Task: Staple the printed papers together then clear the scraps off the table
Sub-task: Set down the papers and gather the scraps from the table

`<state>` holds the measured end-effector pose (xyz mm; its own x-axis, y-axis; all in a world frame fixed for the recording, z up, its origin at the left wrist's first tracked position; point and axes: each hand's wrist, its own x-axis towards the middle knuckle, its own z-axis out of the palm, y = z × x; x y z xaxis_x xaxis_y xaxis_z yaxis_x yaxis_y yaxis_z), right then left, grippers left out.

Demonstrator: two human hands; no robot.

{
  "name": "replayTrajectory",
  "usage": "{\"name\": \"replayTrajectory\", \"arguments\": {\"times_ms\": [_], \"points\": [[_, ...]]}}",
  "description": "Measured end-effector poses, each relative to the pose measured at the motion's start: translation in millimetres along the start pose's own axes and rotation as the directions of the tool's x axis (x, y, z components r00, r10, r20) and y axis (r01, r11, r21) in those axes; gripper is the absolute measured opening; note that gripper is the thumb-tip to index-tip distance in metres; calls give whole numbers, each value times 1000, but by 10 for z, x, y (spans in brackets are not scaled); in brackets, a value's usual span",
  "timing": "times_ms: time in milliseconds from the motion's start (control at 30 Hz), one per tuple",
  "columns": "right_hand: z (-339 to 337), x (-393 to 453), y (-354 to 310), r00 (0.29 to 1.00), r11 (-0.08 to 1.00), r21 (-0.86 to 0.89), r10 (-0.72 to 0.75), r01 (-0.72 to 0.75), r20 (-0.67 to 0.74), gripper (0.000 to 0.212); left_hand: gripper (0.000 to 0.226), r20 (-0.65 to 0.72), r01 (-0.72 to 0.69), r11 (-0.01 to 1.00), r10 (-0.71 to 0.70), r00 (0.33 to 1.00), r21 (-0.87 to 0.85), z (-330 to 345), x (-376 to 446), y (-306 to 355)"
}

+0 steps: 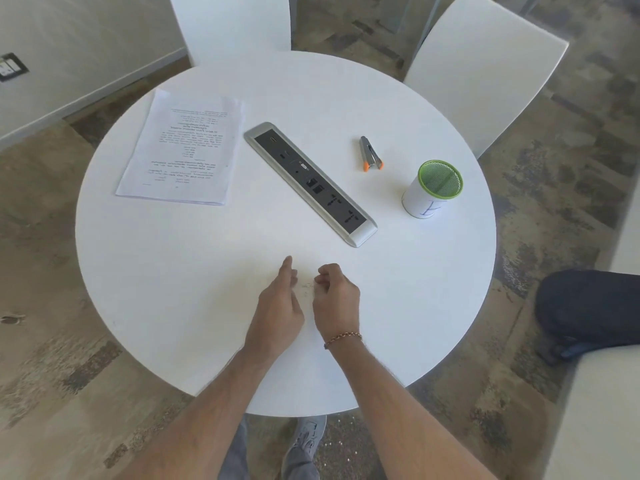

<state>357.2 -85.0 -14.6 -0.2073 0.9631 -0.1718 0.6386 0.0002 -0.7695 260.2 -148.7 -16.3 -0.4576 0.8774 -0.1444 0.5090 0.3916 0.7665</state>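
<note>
We look down on a round white tabletop (180, 289) with both our hands at its near edge. Our left hand (278, 306) lies flat-edged on the surface, fingers extended and loose, its grip released on nothing. Our right hand (334, 299), with one beaded bracelet (343, 339) at the wrist, is curled with fingertips pinched together; whether anything sits in that grip we cannot tell. Between the two hands lies a faint scatter of tiny scraps (306, 287), too small to count.

One stack of printed papers (183, 150) rests at the far left of the tabletop, well apart from our hands. One silver power strip (310, 183) runs diagonally across the middle, lying between the papers and the one stapler (370, 154), which is grey with orange tips and lies flat at the far right. Near the stapler stands one white cup with a green mesh rim (434, 190), upright.

Three white chairs (485, 74) show around the tabletop: two beyond it and part of one at the right, near a dark bag (588, 310). One grey shoe (308, 436) shows below the table's edge.
</note>
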Motion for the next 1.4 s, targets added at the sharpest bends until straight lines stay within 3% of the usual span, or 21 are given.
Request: {"name": "replayTrajectory", "arguments": {"times_ms": [167, 267, 333, 433, 667, 767, 867, 933, 1000, 1400], "points": [[19, 8, -70, 1000, 996, 89, 20, -22, 19, 31, 61, -26, -3, 999, 2, 1000, -37, 6, -7, 52], [-22, -19, -8, 998, 999, 43, -25, 28, -49, 28, 58, -116, -4, 1000, 1, 993, -25, -46, -12, 38], [-27, -55, 51, 1000, 1000, 22, -6, 7, -16, 30, 59, -132, 15, 1000, -17, 991, -13, -64, -6, 5], [14, -112, 84, 998, 999, 45, 9, -12, 54, 32, 61, -79, 27, 1000, -27, 996, -11, -67, -4, -24], [82, -17, -39, 998, 996, 78, -45, 41, 47, 32, 63, -22, 47, 995, -49, 999, -85, -41, -12, 54], [66, 6, 18, 992, 993, -7, -119, 119, 47, 34, 61, -87, 27, 995, -36, 996, -97, -96, -4, 56], [71, 38, 71, 970, 965, -156, -186, 210, 156, 37, 61, -152, 14, 997, -25, 988, -76, -142, 14, 35], [81, 64, 71, 953, 937, -214, -236, 274, 188, 28, 61, -179, 5, 998, -17, 984, -65, -156, 23, 26], [104, 92, 71, 943, 915, -250, -277, 318, 184, 16, 62, -207, -9, 999, -1, 978, -46, -172, 30, 27], [204, 172, 100, 884, 799, -383, -444, 464, 143, 24, 60, -258, -19, 1000, 23, 966, 17, -214, 5, 15]]}}
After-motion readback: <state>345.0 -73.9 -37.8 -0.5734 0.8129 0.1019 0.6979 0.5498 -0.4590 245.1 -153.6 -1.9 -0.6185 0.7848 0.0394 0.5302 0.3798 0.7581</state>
